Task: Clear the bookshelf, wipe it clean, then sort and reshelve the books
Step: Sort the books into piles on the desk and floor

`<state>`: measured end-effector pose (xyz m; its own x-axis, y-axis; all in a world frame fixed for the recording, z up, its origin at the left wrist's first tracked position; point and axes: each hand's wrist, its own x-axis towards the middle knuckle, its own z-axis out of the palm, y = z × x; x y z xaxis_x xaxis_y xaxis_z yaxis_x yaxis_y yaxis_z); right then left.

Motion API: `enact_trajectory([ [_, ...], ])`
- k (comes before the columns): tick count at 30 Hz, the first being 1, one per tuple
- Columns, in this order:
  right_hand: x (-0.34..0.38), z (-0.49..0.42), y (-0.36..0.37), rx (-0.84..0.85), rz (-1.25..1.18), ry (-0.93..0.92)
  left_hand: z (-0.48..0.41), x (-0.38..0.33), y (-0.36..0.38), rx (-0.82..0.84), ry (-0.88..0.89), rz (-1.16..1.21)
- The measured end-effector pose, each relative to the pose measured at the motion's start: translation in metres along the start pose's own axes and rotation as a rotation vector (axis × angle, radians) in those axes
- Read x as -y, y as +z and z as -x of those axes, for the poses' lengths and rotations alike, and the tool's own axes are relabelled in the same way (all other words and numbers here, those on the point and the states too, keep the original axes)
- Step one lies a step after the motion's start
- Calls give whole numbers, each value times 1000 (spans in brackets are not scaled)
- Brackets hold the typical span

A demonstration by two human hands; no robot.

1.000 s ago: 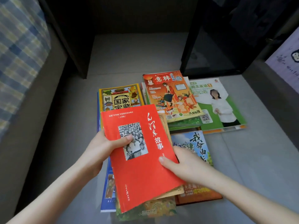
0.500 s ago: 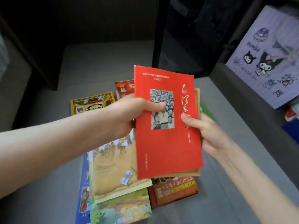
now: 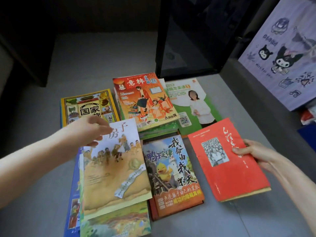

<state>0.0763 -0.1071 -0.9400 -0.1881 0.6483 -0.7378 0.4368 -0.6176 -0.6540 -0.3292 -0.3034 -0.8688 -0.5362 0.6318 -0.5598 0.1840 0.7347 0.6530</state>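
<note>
Several books lie spread on the grey surface (image 3: 239, 219). My right hand (image 3: 253, 153) grips the right edge of a red book (image 3: 227, 170) that has a tan book beneath it, low over the surface at the right. My left hand (image 3: 95, 129) reaches over the top edge of a sandy picture book (image 3: 114, 173), fingers extended and blurred; whether it touches the cover I cannot tell. A duck-cover book (image 3: 172, 175) lies between these two. Behind are a yellow-bordered book (image 3: 89, 108), an orange magazine (image 3: 145, 101) and a green and white workbook (image 3: 193, 103).
A dark shelf compartment opens at the back, its grey floor (image 3: 102, 55) bare, with a black upright panel (image 3: 188, 48) to its right. A lilac cartoon-printed box (image 3: 282, 53) stands at the far right. More thin books (image 3: 112, 223) lie under the picture book.
The red book has gone from held up in both hands to low at the right, in my right hand alone. My left hand let go and moved to the picture book.
</note>
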Motion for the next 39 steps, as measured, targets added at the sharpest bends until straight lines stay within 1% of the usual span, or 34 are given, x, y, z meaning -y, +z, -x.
enact_trajectory([
  [4,-2,-21,11,9,51,105,1,43,-8,-98,-41,-182],
  [7,-13,-40,21,10,41,170,4,63,-11,-118,-112,-109],
  [9,-21,-51,26,-77,52,189,6,72,-11,-80,-169,-41],
  [10,-23,-55,28,-128,122,202,7,75,-10,-57,-184,-28],
  [12,-19,-56,35,-246,339,160,9,80,-8,-9,-200,-6],
  [13,-14,-54,40,-333,556,100,10,81,-6,11,-200,8],
  [14,-7,-51,46,-453,880,7,10,80,-4,19,-195,22],
  [15,1,-44,58,-572,1157,-133,10,81,-5,11,-189,31],
  [16,10,-34,71,-648,1231,-309,8,80,-3,2,-174,36],
  [17,19,-20,91,-619,1143,-470,7,80,-2,-13,-166,39],
  [18,29,-5,111,-497,933,-568,7,79,-2,-24,-161,44],
  [19,40,13,135,-309,725,-570,7,78,-1,-34,-160,50],
  [20,46,28,158,-107,591,-517,7,78,1,-44,-155,48],
  [21,48,42,185,65,561,-456,8,80,0,-63,-143,43],
  [22,47,52,206,165,620,-423,9,81,2,-86,-117,32],
  [23,43,59,225,211,701,-420,10,82,3,-118,-83,13],
  [24,37,59,240,215,791,-443,11,84,5,-151,-38,-16],
  [26,27,55,259,166,946,-486,14,89,5,-198,43,-87],
  [27,23,53,260,140,970,-498,15,92,4,-183,60,-106],
  [28,21,51,259,127,964,-495,15,95,3,-135,48,-79],
  [29,19,48,256,143,909,-471,16,99,1,-64,19,-12],
  [31,17,46,249,224,713,-390,18,108,-2,60,-12,105],
  [32,16,45,245,263,629,-360,18,111,-3,90,8,96],
  [35,8,44,235,373,546,-336,18,117,-2,142,76,9],
  [37,2,40,228,406,492,-277,19,119,2,169,80,0],
  [39,0,39,221,402,325,-202,18,120,5,121,69,26],
])
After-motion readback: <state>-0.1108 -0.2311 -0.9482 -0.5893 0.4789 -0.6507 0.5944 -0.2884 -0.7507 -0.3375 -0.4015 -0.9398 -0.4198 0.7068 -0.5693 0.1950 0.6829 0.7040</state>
